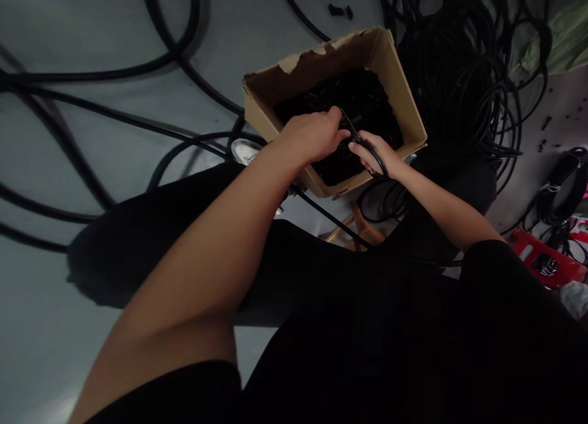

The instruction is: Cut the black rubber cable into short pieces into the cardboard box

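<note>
My left hand (315, 136) reaches over a cardboard box (407, 84), its fingers pinched together. What lies in that pinch is too dark and small to make out. Close beside it, my right hand (379, 151) is closed around a slim black tool that looks like scissors (375, 157). Its narrow end points up toward my left fingertips, and a curved black handle shows at the right hand. Below both hands, many short black pieces (367, 93) fill the lower part of the box. The box has torn upper edges.
Thick black cable (101, 75) loops over the grey floor at left. A big tangle of thin black cables (454, 75) lies right of the box. A wooden frame (365, 228) is below it, and a red plastic object (549, 258) stands at far right. Small black bits (336, 10) lie beyond.
</note>
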`<control>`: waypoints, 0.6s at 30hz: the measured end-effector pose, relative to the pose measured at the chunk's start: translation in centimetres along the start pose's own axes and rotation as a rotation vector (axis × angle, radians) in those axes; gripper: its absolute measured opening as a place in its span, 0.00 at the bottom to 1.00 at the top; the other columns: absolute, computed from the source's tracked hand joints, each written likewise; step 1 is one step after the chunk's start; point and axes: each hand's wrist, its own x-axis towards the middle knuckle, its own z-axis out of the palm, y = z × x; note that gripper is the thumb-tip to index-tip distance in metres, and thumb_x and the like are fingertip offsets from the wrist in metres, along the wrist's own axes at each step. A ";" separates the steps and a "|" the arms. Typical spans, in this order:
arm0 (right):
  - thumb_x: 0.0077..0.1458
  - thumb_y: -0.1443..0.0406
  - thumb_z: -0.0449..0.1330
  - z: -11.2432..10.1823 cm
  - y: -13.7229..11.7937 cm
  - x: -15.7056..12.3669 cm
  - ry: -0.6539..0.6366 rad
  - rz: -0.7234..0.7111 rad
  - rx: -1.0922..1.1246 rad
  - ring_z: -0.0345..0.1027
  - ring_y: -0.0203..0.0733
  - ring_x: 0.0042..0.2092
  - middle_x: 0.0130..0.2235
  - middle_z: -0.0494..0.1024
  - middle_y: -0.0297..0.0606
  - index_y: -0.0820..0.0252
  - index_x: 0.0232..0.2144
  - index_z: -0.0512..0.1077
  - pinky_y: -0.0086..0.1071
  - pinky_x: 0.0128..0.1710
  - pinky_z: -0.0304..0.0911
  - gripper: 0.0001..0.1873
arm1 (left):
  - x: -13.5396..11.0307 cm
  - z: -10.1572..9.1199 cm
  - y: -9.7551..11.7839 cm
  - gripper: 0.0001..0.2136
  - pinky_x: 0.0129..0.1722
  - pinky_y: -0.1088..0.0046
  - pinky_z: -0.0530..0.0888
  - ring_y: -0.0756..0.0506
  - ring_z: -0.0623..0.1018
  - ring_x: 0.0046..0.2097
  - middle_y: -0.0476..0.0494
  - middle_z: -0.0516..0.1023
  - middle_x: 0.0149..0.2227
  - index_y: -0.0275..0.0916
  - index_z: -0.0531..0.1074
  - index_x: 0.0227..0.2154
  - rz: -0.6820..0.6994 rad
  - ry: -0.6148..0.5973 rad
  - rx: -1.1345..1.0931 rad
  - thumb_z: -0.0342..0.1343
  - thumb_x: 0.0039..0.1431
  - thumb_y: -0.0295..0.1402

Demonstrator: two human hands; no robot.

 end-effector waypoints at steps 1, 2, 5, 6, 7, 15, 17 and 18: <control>0.84 0.42 0.73 -0.1 0.2 0.1 -0.003 -0.001 0.001 0.59 0.33 0.25 0.28 0.63 0.20 0.48 0.45 0.62 0.24 0.23 0.56 0.29 | -0.2 -0.3 0.0 0.31 0.72 0.50 0.83 0.21 0.86 0.75 0.22 0.89 0.71 0.36 0.75 0.82 -0.008 0.009 -0.001 0.56 0.91 0.51; 0.84 0.43 0.73 -0.3 0.3 0.2 -0.006 0.000 0.002 0.59 0.33 0.24 0.28 0.63 0.20 0.48 0.45 0.62 0.24 0.23 0.56 0.28 | -0.4 -0.7 -0.1 0.30 0.73 0.50 0.83 0.21 0.86 0.75 0.23 0.89 0.72 0.36 0.74 0.83 -0.008 0.015 -0.003 0.56 0.91 0.48; 0.86 0.49 0.72 -0.6 0.9 0.4 -0.006 0.007 -0.006 0.59 0.34 0.23 0.27 0.64 0.20 0.48 0.45 0.62 0.23 0.21 0.55 0.24 | -0.5 -1.2 -0.6 0.28 0.73 0.49 0.83 0.23 0.87 0.74 0.25 0.88 0.73 0.35 0.74 0.84 -0.005 -0.017 0.019 0.54 0.92 0.42; 0.86 0.51 0.71 -0.6 1.1 0.5 -0.008 0.010 -0.011 0.60 0.33 0.23 0.27 0.64 0.20 0.48 0.44 0.62 0.22 0.21 0.56 0.23 | -0.3 -1.2 -0.8 0.28 0.73 0.48 0.83 0.23 0.87 0.74 0.25 0.89 0.73 0.34 0.75 0.83 -0.006 -0.041 0.035 0.54 0.91 0.41; 0.86 0.53 0.71 -0.6 1.3 0.5 -0.012 0.012 -0.016 0.60 0.33 0.23 0.27 0.65 0.20 0.48 0.44 0.62 0.22 0.21 0.56 0.22 | -0.1 -1.0 -1.2 0.28 0.72 0.46 0.84 0.22 0.87 0.73 0.25 0.89 0.72 0.35 0.77 0.82 -0.009 -0.063 0.049 0.54 0.91 0.41; 0.86 0.59 0.69 -0.5 1.8 0.3 -0.040 0.053 -0.071 0.63 0.35 0.22 0.24 0.68 0.23 0.49 0.41 0.66 0.24 0.21 0.59 0.19 | 1.9 1.3 -3.1 0.29 0.70 0.44 0.83 0.21 0.87 0.74 0.30 0.93 0.67 0.42 0.84 0.78 -0.026 -0.113 0.052 0.54 0.90 0.51; 0.85 0.59 0.70 -0.5 1.7 0.2 -0.042 0.064 -0.077 0.64 0.36 0.22 0.23 0.70 0.24 0.50 0.41 0.66 0.24 0.21 0.58 0.19 | 1.6 1.1 -3.1 0.29 0.70 0.44 0.82 0.23 0.85 0.75 0.31 0.92 0.69 0.40 0.83 0.78 -0.022 -0.131 0.070 0.50 0.92 0.49; 0.84 0.60 0.70 -0.4 1.7 0.2 -0.043 0.069 -0.072 0.65 0.36 0.23 0.24 0.70 0.25 0.50 0.41 0.66 0.24 0.21 0.58 0.19 | 1.5 0.9 -3.1 0.29 0.71 0.45 0.82 0.24 0.85 0.76 0.32 0.91 0.70 0.39 0.82 0.79 -0.011 -0.132 0.075 0.48 0.92 0.47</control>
